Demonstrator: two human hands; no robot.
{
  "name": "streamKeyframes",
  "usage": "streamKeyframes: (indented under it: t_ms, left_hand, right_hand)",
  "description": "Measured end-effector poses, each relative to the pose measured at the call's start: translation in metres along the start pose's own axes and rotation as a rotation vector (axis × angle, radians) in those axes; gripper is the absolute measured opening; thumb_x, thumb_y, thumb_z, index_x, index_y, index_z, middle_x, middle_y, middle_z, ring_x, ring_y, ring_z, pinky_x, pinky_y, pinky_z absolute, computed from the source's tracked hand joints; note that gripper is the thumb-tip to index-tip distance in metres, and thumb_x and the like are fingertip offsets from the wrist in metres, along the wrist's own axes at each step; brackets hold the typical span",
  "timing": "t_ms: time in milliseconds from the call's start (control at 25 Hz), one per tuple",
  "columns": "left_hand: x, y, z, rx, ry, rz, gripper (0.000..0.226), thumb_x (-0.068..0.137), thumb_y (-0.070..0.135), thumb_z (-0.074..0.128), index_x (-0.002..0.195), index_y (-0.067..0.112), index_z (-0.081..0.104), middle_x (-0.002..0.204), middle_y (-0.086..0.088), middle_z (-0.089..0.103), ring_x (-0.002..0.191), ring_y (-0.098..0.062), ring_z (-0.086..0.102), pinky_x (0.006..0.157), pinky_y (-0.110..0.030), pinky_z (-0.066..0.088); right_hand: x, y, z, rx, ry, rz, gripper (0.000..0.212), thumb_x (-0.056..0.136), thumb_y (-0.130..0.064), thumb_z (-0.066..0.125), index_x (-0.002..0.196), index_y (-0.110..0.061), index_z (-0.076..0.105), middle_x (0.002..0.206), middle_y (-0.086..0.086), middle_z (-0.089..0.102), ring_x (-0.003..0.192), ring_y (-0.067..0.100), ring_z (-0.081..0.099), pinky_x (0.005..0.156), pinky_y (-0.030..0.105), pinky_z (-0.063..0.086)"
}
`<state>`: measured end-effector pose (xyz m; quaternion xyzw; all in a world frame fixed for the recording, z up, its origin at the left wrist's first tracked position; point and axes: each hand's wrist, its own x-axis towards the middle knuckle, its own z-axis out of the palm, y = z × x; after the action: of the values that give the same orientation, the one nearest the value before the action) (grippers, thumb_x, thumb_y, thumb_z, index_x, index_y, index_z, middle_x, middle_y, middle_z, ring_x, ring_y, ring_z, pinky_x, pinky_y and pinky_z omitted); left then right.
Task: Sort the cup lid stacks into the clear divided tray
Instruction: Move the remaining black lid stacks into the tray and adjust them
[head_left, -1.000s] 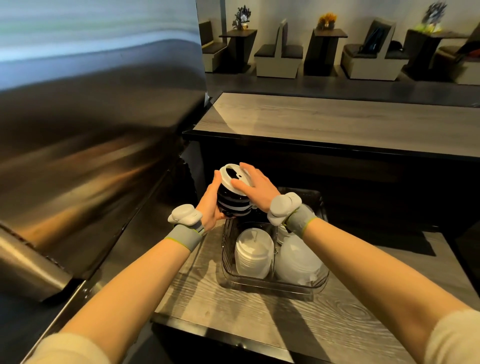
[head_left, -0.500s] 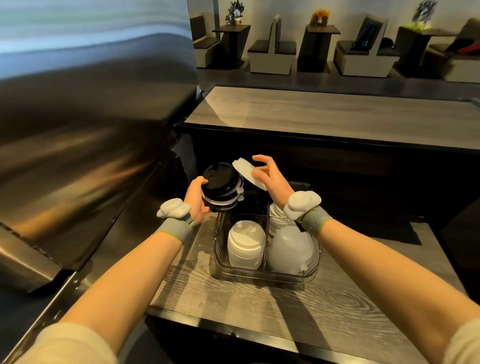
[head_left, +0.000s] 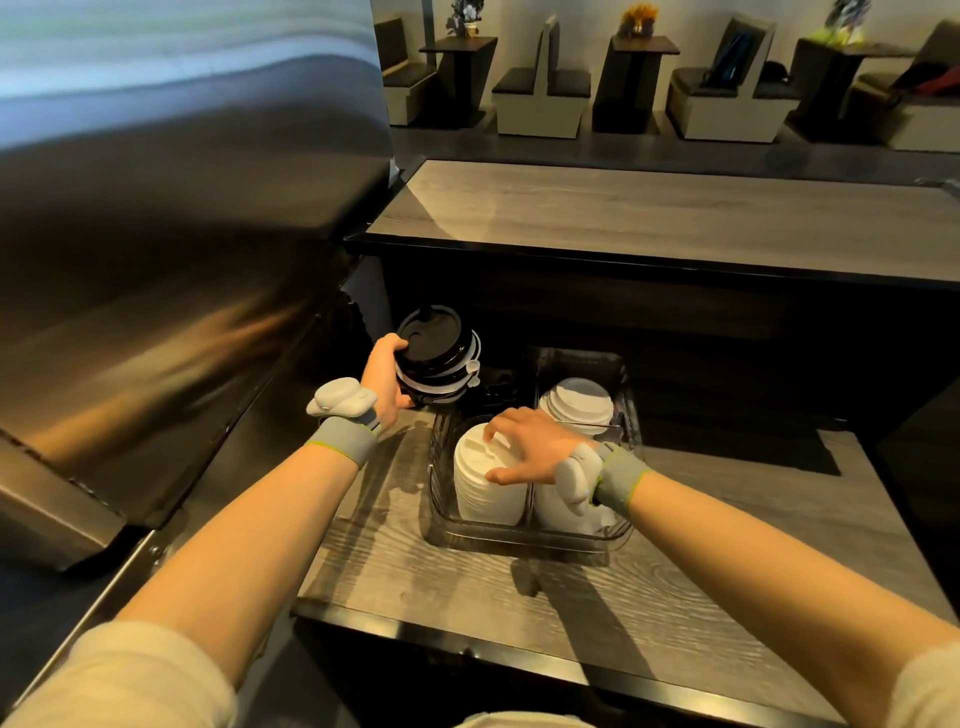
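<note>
A clear divided tray (head_left: 524, 538) stands on the low grey wooden counter. Its near-left compartment holds a tall stack of white lids (head_left: 483, 488), and my right hand (head_left: 524, 449) rests on top of that stack with the fingers curled over the top lid. Another white lid stack (head_left: 575, 405) fills the far-right compartment, and more white lids sit in the near-right one, partly hidden by my wrist. My left hand (head_left: 387, 376) grips a stack of black and white lids (head_left: 436, 356), held tilted in the air left of the tray's far-left corner.
A large curved stainless-steel surface (head_left: 156, 260) fills the left side, close to my left arm. Behind the tray rises a dark counter front with a higher wooden top (head_left: 649, 208). Booth seats and small tables stand in the background.
My right hand took the white lid off the top of the black stack and brought it down onto the near-left white stack. The left hand kept hold of the black stack, now slightly farther left.
</note>
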<state>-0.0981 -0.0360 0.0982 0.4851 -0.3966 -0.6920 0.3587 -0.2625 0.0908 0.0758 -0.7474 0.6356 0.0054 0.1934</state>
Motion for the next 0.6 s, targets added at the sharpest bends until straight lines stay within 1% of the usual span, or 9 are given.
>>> streamKeyframes:
  t_ms: [80,200,240,280,320,400,440,520,600]
  left_hand:
    - [-0.001,-0.002,0.002,0.025,-0.017,0.003,0.018,0.091,0.027,0.037,0.096,0.017,0.051,0.084,0.002,0.057,0.074,-0.014,0.053,0.063,-0.028,0.043]
    - [-0.004,-0.003,0.006,0.052,-0.039,-0.002,0.017,0.093,0.027,0.036,0.083,0.022,0.049,0.082,0.004,0.054,0.073,-0.012,0.051,0.060,-0.027,0.041]
    - [-0.005,-0.004,0.007,0.061,-0.046,-0.003,0.017,0.093,0.028,0.036,0.087,0.021,0.050,0.085,0.003,0.056,0.075,-0.012,0.052,0.060,-0.027,0.042]
    - [-0.006,-0.005,0.009,0.076,-0.057,0.000,0.018,0.093,0.028,0.036,0.092,0.021,0.052,0.089,0.002,0.057,0.078,-0.013,0.054,0.062,-0.027,0.043]
    - [-0.007,-0.006,0.011,0.094,-0.068,0.004,0.020,0.092,0.029,0.037,0.099,0.020,0.053,0.094,0.000,0.059,0.080,-0.014,0.055,0.064,-0.028,0.044]
    - [-0.010,-0.006,0.017,0.126,-0.084,0.014,0.025,0.092,0.032,0.038,0.108,0.020,0.053,0.101,-0.004,0.060,0.083,-0.016,0.057,0.066,-0.030,0.046]
    - [-0.011,-0.006,0.020,0.125,-0.095,0.018,0.027,0.092,0.033,0.038,0.110,0.020,0.053,0.103,-0.005,0.061,0.084,-0.017,0.058,0.067,-0.030,0.046]
    - [-0.014,-0.006,0.024,0.084,-0.121,0.017,0.033,0.096,0.039,0.034,0.115,0.021,0.054,0.104,-0.004,0.063,0.091,-0.019,0.060,0.071,-0.032,0.048]
    - [-0.014,-0.007,0.023,0.065,-0.150,0.014,0.051,0.096,0.053,0.028,0.130,0.023,0.050,0.117,-0.001,0.063,0.107,-0.021,0.060,0.078,-0.035,0.052]
  right_hand:
    - [0.000,0.003,-0.003,0.008,0.056,0.012,0.052,0.083,-0.048,0.061,0.123,-0.014,0.058,0.128,0.008,0.046,0.117,0.024,0.043,0.103,0.038,0.037]
    - [0.006,0.001,-0.024,0.242,0.534,0.042,0.029,0.087,-0.027,0.061,0.095,0.000,0.067,0.103,0.013,0.050,0.094,0.024,0.048,0.085,0.041,0.044]
    - [0.009,-0.003,-0.035,0.312,0.678,0.035,0.024,0.086,-0.020,0.062,0.092,0.003,0.064,0.098,0.014,0.050,0.090,0.023,0.047,0.082,0.040,0.044]
    - [0.012,-0.008,-0.047,0.349,0.746,0.022,0.025,0.085,-0.019,0.065,0.097,0.001,0.062,0.102,0.015,0.052,0.094,0.023,0.047,0.085,0.038,0.044]
    - [0.016,-0.014,-0.056,0.356,0.737,0.008,0.036,0.083,-0.024,0.068,0.110,-0.002,0.059,0.115,0.014,0.051,0.106,0.025,0.046,0.093,0.035,0.041]
    - [0.026,-0.025,-0.067,0.357,0.547,0.007,0.068,0.079,-0.036,0.071,0.137,-0.013,0.042,0.141,0.012,0.038,0.132,0.027,0.033,0.109,0.035,0.031]
    - [0.031,-0.029,-0.069,0.363,0.469,0.036,0.077,0.078,-0.039,0.071,0.143,-0.017,0.034,0.146,0.012,0.033,0.137,0.028,0.029,0.112,0.037,0.029]
    - [0.037,-0.032,-0.068,0.447,0.449,0.093,0.081,0.081,-0.040,0.068,0.146,-0.017,0.026,0.146,0.013,0.035,0.137,0.030,0.033,0.113,0.037,0.031]
    - [0.037,-0.032,-0.067,0.613,0.495,0.147,0.079,0.085,-0.039,0.063,0.148,-0.017,0.021,0.148,0.014,0.033,0.138,0.028,0.034,0.112,0.034,0.030]
